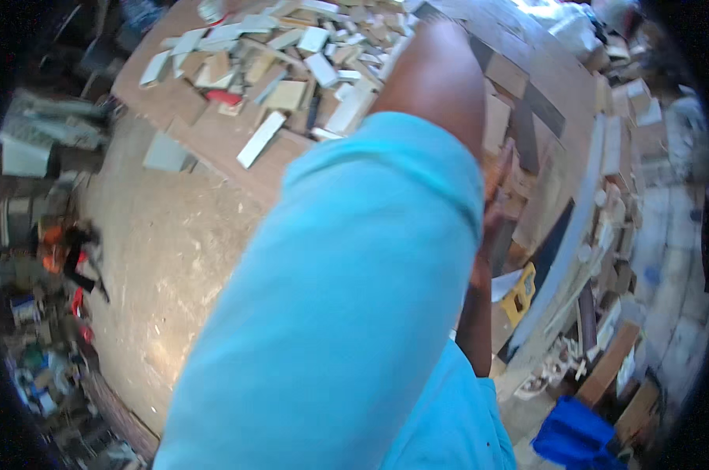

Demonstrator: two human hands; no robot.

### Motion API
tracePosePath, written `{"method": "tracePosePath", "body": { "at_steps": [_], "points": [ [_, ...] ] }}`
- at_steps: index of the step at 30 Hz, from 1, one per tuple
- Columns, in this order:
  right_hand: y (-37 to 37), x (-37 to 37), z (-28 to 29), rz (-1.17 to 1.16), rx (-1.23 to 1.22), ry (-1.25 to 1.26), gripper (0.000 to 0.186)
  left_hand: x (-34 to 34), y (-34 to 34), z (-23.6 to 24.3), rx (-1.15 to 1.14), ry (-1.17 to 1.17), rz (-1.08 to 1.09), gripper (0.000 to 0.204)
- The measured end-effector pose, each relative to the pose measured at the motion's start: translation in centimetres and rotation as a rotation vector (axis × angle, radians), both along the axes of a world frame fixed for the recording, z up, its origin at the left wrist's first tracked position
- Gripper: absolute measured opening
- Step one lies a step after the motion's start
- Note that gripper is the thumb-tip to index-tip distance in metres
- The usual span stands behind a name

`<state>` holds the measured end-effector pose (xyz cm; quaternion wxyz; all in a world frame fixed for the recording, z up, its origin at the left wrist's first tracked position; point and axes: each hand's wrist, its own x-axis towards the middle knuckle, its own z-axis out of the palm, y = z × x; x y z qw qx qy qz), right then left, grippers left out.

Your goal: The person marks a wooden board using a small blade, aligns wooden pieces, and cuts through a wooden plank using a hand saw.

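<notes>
My left arm, in a light blue sleeve [331,290], reaches up across the middle of the view. Its bare forearm [437,82] lies over the work table; the left hand itself does not show. Behind the sleeve, my right arm rises, and part of my right hand [497,176] shows beside small wooden pieces [515,196]. Its fingers are blurred and partly covered by the sleeve, so their grip is unclear. A handsaw with a yellow handle [519,294] lies near the right forearm.
Many wood offcuts [284,90] cover the far part of the table [154,94], with a red object [224,98] among them. Timber strips [617,157] and scraps lie along the right. A blue bag-like item [578,435] sits lower right. Someone in orange [55,249] is at the left.
</notes>
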<state>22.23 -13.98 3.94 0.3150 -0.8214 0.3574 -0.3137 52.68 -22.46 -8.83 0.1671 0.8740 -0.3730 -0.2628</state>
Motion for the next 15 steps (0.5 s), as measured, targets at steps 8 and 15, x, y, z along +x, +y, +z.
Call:
{"method": "tracePosePath", "body": {
  "at_steps": [8,15],
  "points": [
    [3.6,8.4,-1.2,-0.077,-0.021,-0.091,0.039,2.8,4.8,2.8,0.075,-0.055,-0.136,0.042],
    [6.9,10.0,-2.2,-0.2,0.232,-0.187,0.047,-3.1,14.3,5.7,0.143,-0.14,-0.17,0.097]
  ]
}}
